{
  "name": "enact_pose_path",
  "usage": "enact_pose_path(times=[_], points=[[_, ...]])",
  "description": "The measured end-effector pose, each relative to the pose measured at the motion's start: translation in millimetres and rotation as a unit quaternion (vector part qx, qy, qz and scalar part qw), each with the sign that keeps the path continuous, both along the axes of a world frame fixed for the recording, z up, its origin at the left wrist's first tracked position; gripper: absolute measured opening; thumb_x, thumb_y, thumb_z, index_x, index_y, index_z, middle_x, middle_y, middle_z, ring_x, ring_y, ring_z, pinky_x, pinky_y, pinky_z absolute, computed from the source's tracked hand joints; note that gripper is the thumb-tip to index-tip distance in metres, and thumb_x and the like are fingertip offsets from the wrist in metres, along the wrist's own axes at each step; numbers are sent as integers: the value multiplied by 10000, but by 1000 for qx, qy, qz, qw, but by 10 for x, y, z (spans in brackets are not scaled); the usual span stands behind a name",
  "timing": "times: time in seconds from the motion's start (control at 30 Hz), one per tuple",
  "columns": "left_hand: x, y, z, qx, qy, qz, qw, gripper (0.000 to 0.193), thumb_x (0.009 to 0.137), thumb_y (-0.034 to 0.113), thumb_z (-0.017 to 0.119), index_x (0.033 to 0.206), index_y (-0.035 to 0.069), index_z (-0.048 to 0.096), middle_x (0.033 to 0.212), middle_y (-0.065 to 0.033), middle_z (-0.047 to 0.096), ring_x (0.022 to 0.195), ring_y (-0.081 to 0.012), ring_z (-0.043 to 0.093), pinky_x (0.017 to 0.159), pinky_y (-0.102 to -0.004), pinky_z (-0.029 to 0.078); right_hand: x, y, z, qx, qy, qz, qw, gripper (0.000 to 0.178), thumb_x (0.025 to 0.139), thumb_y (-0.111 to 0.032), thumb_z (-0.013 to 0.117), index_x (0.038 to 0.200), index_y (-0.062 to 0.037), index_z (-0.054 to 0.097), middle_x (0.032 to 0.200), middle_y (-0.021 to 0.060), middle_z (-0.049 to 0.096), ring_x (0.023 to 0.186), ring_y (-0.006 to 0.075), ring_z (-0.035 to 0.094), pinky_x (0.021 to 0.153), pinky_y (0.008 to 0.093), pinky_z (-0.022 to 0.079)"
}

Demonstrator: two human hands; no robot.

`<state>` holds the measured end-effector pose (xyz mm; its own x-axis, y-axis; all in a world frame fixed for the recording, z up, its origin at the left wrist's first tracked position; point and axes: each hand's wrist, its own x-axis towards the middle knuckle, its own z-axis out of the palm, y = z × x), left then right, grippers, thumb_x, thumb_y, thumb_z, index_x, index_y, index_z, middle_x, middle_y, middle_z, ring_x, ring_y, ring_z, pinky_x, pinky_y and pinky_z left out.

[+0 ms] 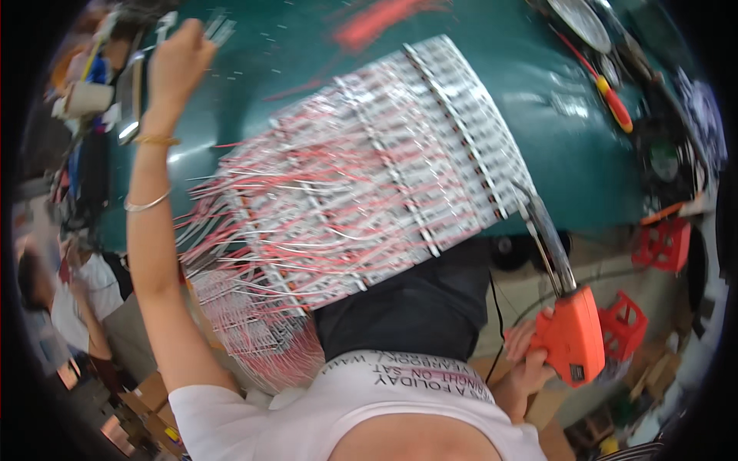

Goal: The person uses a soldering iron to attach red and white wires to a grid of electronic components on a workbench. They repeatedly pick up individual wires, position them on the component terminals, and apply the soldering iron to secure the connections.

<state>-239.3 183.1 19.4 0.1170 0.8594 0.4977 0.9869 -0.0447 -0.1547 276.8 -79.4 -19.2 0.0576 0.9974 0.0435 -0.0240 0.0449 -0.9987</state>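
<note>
A large panel of white strips (461, 100) lies slanted across the table and over my lap, with many red and white wires (307, 184) running loose off its left side. My right hand (534, 357) grips an orange pistol-shaped tool (569, 338), apparently a soldering gun. Its long metal nose points up to the panel's right corner. Up at the far left, my left hand (181, 65) is closed over the table, away from the panel. Small white pieces (221, 31) show beside its fingers, blurred; what it holds, if anything, is unclear.
The green tabletop (569, 177) carries a blurred red wire bundle (384, 19) at the back and a red-yellow screwdriver (615, 104) at right. More wired strips (254, 330) hang at my left. Red plastic stools (623, 323) stand right. Another person (81, 296) sits at left.
</note>
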Motion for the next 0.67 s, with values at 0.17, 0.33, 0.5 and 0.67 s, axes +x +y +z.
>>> enact_pose_path(times=[0.17, 0.33, 0.5, 0.67], points=[[899, -513, 131, -50, -238, -108, 964, 86, 882, 70, 640, 949, 18, 653, 789, -65, 668, 739, -103, 628, 699, -255, 483, -91, 37, 99, -40, -42, -10, 998, 771, 891, -541, 612, 1347, 51, 421, 516, -46, 418, 439, 93, 430, 494, 260, 417], [2086, -1122, 205, -194, -328, -274, 883, 154, 769, -39, 697, 908, 7, 650, 791, -47, 626, 737, -175, 598, 782, -313, 461, -85, -28, 134, -44, -50, 2, 998, 809, 877, -601, 588, 1336, 45, 428, 511, -50, 423, 412, 90, 432, 489, 257, 419], [2502, -1397, 30, -212, -321, -308, 870, 162, 711, -29, 715, 788, 68, 612, 702, -21, 567, 679, -210, 539, 786, -385, 377, 20, -119, 98, -30, -57, 44, 997, 838, 856, -647, 575, 1305, 49, 447, 501, -47, 427, 404, 91, 428, 478, 257, 415], [2589, -1411, -69, -187, -297, -288, 891, 169, 703, 1, 731, 780, 81, 603, 692, -10, 560, 666, -200, 525, 780, -389, 358, 339, -373, -152, -4, -166, 92, 982, 897, 830, -673, 585, 1326, 54, 414, 506, -37, 451, 409, 110, 444, 485, 265, 420]])
